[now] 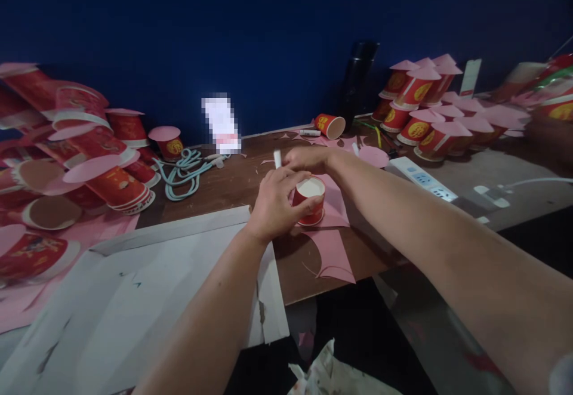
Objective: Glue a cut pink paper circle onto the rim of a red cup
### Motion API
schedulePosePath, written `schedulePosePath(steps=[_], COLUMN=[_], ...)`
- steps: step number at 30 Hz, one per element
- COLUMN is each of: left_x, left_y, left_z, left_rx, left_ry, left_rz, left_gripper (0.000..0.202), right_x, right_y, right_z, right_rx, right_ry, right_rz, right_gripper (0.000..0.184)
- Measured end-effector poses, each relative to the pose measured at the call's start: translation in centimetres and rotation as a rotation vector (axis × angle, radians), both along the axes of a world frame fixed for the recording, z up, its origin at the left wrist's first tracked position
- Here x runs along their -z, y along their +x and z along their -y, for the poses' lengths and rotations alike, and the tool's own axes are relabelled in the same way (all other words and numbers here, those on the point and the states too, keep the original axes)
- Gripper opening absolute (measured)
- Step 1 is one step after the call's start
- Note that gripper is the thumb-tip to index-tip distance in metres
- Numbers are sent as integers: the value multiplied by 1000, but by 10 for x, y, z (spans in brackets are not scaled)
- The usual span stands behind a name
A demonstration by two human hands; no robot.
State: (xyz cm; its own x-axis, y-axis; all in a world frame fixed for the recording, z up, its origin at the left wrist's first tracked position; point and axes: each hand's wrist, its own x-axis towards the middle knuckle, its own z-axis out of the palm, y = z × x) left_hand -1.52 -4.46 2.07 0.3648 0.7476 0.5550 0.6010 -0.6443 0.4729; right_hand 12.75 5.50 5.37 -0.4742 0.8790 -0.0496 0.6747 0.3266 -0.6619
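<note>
A small red paper cup stands upside down on a sheet of pink paper on the brown table. My left hand wraps round the cup's side and holds it in place. My right hand is just behind the cup, fingers closed on a white marker whose end sticks up. Curved cuts show in the pink paper near the table's front edge.
Heaps of red cups with pink paper lids lie at the left and back right. A lone cup lies on its side, near a dark bottle. A teal cord, a white power strip and a white board surround the hands.
</note>
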Motion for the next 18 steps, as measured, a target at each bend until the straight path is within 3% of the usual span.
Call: schedulePosePath(steps=[3,5,12,14,18], left_x=[0,1,4,2,-1], left_y=[0,0,-3,-9,-27], left_z=[1,1,-1,-3,-11], left_rx=[-16,-18,-42,-157,-596], left_ry=[10,18,117,150,231], left_rz=[-5,-7,66,144,237], left_gripper=[42,43,40,41,50], right_x=[2,7,43,50,53], right_y=[10,21,38,39,42], right_z=[0,10,45,46,49], right_rx=[154,314,487,523,455], right_ry=[-13,72,360,406,433], right_rz=[-230,-424,-717,-737,-754], right_gripper=[26,24,25,26,33])
